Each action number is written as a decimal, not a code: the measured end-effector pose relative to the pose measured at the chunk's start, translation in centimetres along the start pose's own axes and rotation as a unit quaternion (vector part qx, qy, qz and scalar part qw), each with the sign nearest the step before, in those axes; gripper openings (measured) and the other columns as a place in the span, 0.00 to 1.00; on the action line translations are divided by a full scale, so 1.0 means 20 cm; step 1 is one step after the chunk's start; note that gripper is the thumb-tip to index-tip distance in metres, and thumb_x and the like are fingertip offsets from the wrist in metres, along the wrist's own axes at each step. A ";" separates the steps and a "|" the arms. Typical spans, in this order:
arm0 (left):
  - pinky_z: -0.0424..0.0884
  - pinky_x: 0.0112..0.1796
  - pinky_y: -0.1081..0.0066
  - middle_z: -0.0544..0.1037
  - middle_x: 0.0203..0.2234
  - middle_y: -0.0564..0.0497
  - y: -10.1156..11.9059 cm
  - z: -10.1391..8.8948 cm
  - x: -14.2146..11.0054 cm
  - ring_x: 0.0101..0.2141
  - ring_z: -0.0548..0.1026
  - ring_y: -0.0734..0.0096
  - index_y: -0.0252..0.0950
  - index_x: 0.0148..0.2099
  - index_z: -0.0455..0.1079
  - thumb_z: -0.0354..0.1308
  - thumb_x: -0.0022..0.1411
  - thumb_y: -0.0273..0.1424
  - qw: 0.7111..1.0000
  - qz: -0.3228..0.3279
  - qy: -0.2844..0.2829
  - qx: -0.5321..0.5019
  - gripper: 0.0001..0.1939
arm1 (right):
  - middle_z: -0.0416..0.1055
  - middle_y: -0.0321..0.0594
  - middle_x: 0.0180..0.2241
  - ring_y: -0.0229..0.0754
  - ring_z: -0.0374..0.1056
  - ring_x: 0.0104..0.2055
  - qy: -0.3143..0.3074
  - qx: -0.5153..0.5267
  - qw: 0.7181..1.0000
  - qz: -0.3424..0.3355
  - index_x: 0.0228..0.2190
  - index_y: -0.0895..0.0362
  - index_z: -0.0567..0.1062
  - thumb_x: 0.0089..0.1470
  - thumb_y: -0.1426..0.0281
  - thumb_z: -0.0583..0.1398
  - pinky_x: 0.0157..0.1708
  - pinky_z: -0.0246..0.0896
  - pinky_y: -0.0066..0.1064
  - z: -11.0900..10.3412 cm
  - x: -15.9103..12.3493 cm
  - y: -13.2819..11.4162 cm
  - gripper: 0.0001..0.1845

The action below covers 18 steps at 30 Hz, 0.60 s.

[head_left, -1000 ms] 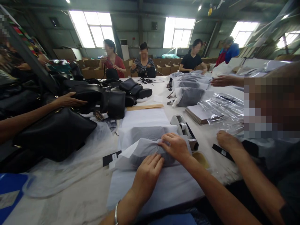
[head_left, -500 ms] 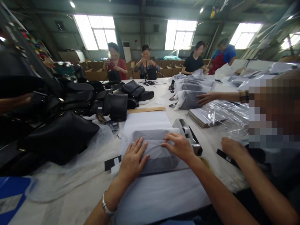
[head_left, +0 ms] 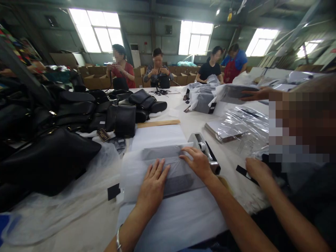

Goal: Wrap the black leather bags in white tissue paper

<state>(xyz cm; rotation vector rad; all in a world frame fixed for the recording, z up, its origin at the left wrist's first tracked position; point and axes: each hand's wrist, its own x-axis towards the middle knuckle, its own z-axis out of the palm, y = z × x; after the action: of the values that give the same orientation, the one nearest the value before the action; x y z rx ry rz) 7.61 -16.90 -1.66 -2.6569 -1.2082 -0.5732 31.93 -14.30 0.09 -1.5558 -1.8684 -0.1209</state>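
Observation:
A dark bag wrapped in thin white tissue paper [head_left: 154,154] lies flat before me, its dark shape showing through. My left hand [head_left: 154,180] rests open on the wrapping, fingers stretched out. At the bundle's upper right, my right hand [head_left: 195,161] has its thumb and fingers bent together on the tissue paper; whether a bit of tape is there too I cannot make out. A black tag [head_left: 113,191] sticks out at the left end. Under the bundle are more white sheets [head_left: 178,218]. A tape dispenser [head_left: 204,150] stands just beyond my right hand.
Black bags [head_left: 78,112] are heaped on the left, beside clear plastic film [head_left: 86,175]. Wrapped bags [head_left: 202,96] stand at the back right. A co-worker's hand [head_left: 258,171] works close on the right, near a stack of boards [head_left: 223,131] and clear plastic bags [head_left: 246,120].
My left hand has slid slightly right across the wrapping; my right hand stays at its upper right. The co-worker on the right has lifted a wrapped bag. The view has shifted right.

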 end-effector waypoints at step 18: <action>0.61 0.59 0.48 0.58 0.66 0.48 -0.02 -0.01 0.02 0.65 0.57 0.50 0.40 0.65 0.61 0.47 0.68 0.30 1.000 -0.020 -0.005 -0.016 0.25 | 0.61 0.46 0.62 0.53 0.61 0.61 0.020 0.088 0.914 0.397 0.35 0.53 0.82 0.53 0.49 0.58 0.63 0.48 0.45 -0.32 -0.30 0.34 0.23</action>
<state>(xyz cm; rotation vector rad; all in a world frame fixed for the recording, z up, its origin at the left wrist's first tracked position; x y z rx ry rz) 7.40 -16.45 -1.36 -2.6709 -1.2671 -0.5913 41.21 -20.51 -0.74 -2.0272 -1.0540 0.3684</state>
